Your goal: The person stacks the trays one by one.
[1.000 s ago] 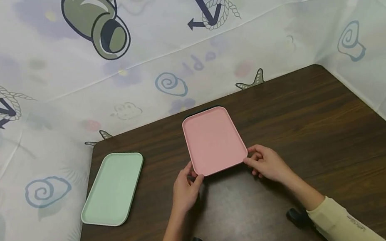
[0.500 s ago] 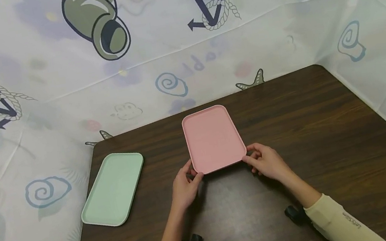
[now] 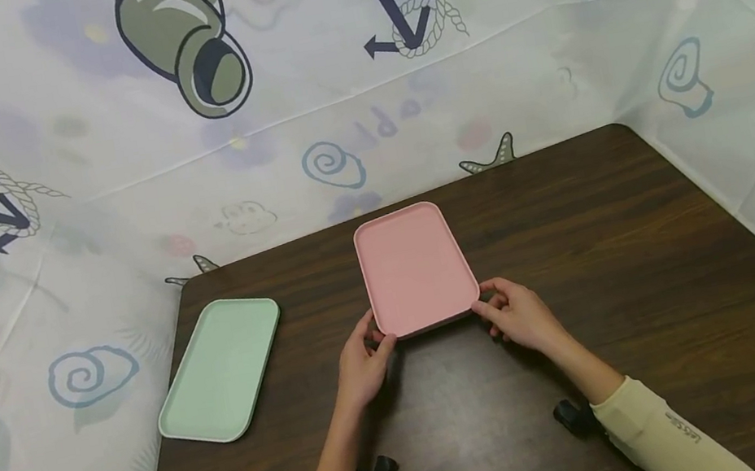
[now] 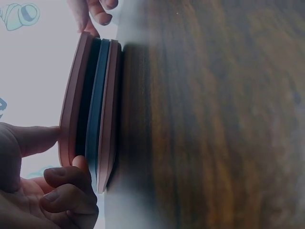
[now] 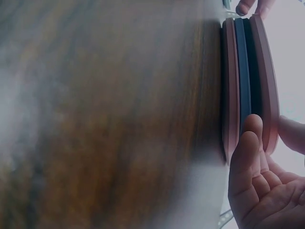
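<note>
Head view: The pink tray (image 3: pixel 415 266) lies on top of a stack near the middle of the dark wooden surface (image 3: pixel 649 266). The left hand (image 3: pixel 360 368) pinches the near left corner of the pink tray, thumb on the rim and fingers curled beneath the edge. The right hand (image 3: pixel 520 316) pinches the near right corner in the same manner. A green tray (image 3: pixel 221 369) lies flat on the surface, well apart to the left of the pink tray, near the left edge. A printed sheet (image 3: pixel 118 186) with anchors, shells and spirals hangs behind and beside the surface. Cream sleeves (image 3: pixel 660 429) cover both forearms.

Left wrist view: The stack appears edge-on. The pink tray (image 4: pixel 71 100) is the outermost layer, its near edge raised slightly off a dark blue tray (image 4: pixel 96 105) below it; a second pink tray (image 4: pixel 110 109) lies against the surface (image 4: pixel 214 119). The left hand (image 4: pixel 43 186) grasps the pink tray, thumb on its top face and a fingertip (image 4: pixel 78 164) tucked under its rim. The right hand (image 4: pixel 90 12) shows at the far corner.

Right wrist view: The same three layers are visible: pink tray (image 5: pixel 264 81), blue tray (image 5: pixel 242 71), second pink tray (image 5: pixel 230 86). The right hand (image 5: pixel 262 186) grasps the pink tray, a finger (image 5: pixel 250 138) lying across the stack's edge.
</note>
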The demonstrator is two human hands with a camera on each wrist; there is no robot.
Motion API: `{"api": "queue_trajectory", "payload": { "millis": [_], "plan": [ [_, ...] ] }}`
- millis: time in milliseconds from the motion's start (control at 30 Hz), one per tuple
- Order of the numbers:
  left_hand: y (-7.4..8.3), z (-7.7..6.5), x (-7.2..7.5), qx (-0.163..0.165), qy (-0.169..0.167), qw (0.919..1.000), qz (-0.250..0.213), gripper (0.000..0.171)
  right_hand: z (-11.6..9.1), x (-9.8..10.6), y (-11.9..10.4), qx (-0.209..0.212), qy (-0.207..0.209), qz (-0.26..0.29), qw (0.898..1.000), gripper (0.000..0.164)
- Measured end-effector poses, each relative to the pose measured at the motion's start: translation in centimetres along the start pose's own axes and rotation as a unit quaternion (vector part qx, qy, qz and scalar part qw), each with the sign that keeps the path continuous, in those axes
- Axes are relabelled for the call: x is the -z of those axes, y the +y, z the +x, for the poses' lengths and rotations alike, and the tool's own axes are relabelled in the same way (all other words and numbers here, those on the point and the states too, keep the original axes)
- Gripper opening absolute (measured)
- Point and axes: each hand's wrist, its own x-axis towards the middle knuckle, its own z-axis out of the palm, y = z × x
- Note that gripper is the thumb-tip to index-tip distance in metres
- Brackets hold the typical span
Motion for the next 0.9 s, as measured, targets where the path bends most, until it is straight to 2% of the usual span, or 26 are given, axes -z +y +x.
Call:
{"api": "queue_trajectory", "payload": {
  "millis": [333, 633, 767, 900],
  "plan": [
    [-0.2, -0.8, -0.1, 0.0, -0.002, 1.0, -0.006, 0.055, -0.4, -0.1, -0.2, -0.012, -0.01, -0.012, 1.0, 0.047],
    [-0.5, -2.3, 0.0, 0.007, -0.021, 0.9992, -0.035, 0.054, -1.2, -0.2, -0.2, -0.024, -0.035, -0.024, 0.999, 0.053],
    [-0.7, -3.2, 0.5, 0.013, -0.034, 0.9984, -0.044, 0.053, -1.5, -0.4, 0.1, -0.035, -0.063, -0.019, 0.997, 0.047],
    [-0.7, -4.1, 1.3, 0.036, -0.053, 0.9971, -0.04, 0.052, -1.8, -1.1, 0.1, -0.026, -0.092, -0.007, 0.995, 0.037]
  ]
}}
